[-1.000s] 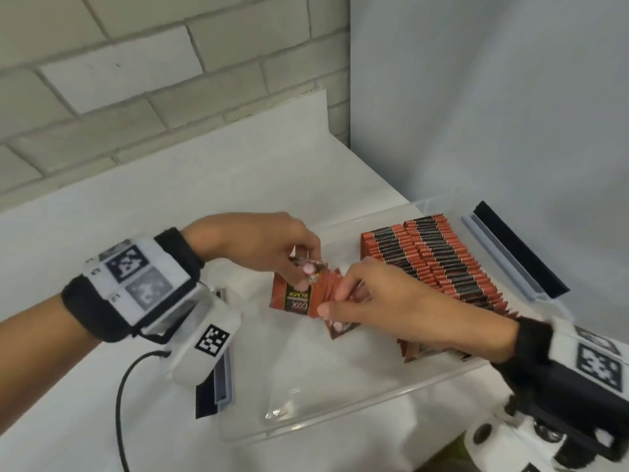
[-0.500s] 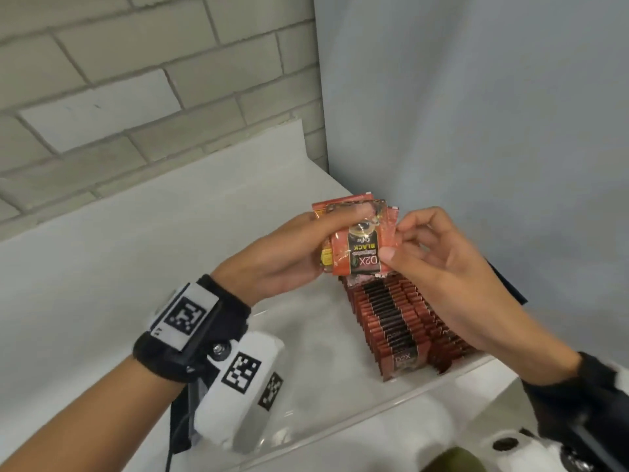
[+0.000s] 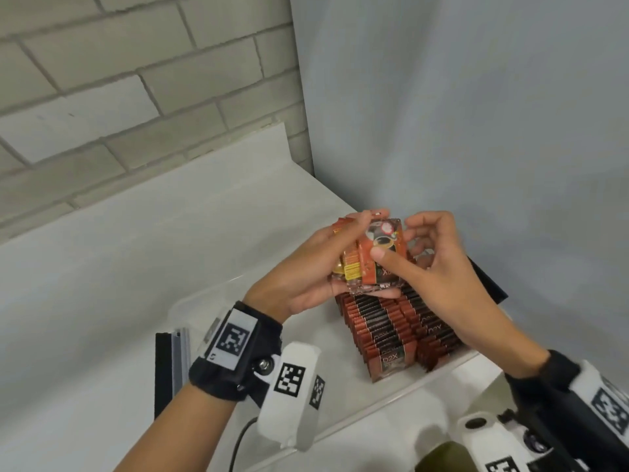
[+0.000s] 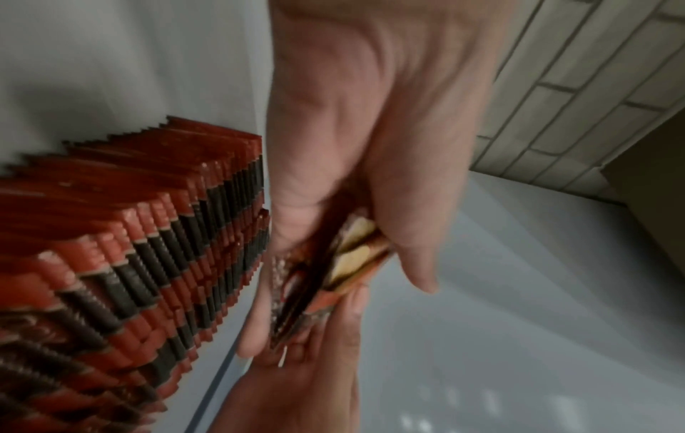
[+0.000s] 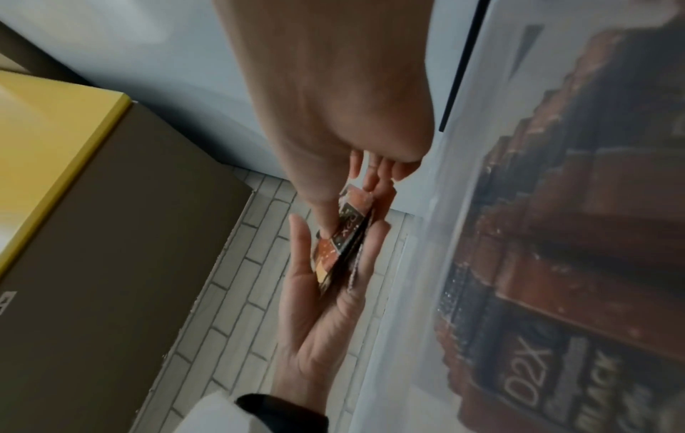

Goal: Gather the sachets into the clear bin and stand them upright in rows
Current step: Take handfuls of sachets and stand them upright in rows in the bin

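Sachets [image 3: 371,257], a small red-and-black bundle of them, sit between my two hands, lifted above the clear bin [image 3: 357,415] and over the far end of the rows already standing in it. My left hand [image 3: 306,277] grasps the bundle: the thumb runs over its top edge and the fingers curl under the bottom edge, so the pack is clamped edge to edge. The left wrist view shows the same stack [image 4: 333,269] end-on, several sachets pressed flat together in that hand [image 4: 370,146]. My right hand [image 3: 439,284] pinches the bundle from the other side, thumb flat on the front sachet's printed face, fingers curled round the far edge. In the right wrist view the thumb of that hand [image 5: 333,102] lies on the stack [image 5: 341,237], with my left palm [image 5: 326,307] behind it.

Inside the bin, two rows of upright sachets [image 3: 391,335] stand packed tight against its right side, directly beneath the bundle; the nearest one shows "D2X" on its face. The bin's left part shows only bare floor. The bin rests on a white table [image 3: 102,284], and a dark flat strip [image 3: 170,366] lies on the table just left of the bin.
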Demonstrator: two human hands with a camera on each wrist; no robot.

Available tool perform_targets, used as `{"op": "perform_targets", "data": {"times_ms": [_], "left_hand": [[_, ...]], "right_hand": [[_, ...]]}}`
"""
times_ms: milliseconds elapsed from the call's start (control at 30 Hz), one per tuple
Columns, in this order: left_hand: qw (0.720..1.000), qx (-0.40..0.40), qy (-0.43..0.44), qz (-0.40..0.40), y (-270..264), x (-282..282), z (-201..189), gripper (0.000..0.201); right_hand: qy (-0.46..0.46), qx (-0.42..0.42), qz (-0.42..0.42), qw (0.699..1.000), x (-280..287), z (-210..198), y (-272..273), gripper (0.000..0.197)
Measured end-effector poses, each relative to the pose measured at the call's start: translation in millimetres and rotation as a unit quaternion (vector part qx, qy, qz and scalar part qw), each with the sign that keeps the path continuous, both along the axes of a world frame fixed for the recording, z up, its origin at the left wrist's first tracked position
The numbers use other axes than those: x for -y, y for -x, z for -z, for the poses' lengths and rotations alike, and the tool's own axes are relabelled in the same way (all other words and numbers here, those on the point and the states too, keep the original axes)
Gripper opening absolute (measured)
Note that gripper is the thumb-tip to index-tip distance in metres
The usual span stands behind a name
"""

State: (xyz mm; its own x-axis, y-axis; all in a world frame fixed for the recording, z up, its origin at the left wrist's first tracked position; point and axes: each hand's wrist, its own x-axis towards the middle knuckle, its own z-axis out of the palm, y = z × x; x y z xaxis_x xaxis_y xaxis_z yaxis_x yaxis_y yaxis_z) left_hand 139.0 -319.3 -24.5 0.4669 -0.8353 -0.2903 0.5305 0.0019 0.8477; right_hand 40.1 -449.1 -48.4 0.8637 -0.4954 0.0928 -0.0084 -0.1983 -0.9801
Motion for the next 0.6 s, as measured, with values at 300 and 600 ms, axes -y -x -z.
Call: {"op": "perform_targets", "data": {"times_ms": [300, 600], "left_hand": [[1.000, -0.002, 0.028, 0.010, -15, -14, 14, 0.048], [0.996, 0.072, -0.044, -0.022, -13, -9, 11, 0.054]], "right_hand": [[-0.069, -0.007, -0.010, 0.998, 10, 12, 0, 0.061], [-0.110, 0.011, -0.028, 0.993, 11, 18, 0, 0.056]]}}
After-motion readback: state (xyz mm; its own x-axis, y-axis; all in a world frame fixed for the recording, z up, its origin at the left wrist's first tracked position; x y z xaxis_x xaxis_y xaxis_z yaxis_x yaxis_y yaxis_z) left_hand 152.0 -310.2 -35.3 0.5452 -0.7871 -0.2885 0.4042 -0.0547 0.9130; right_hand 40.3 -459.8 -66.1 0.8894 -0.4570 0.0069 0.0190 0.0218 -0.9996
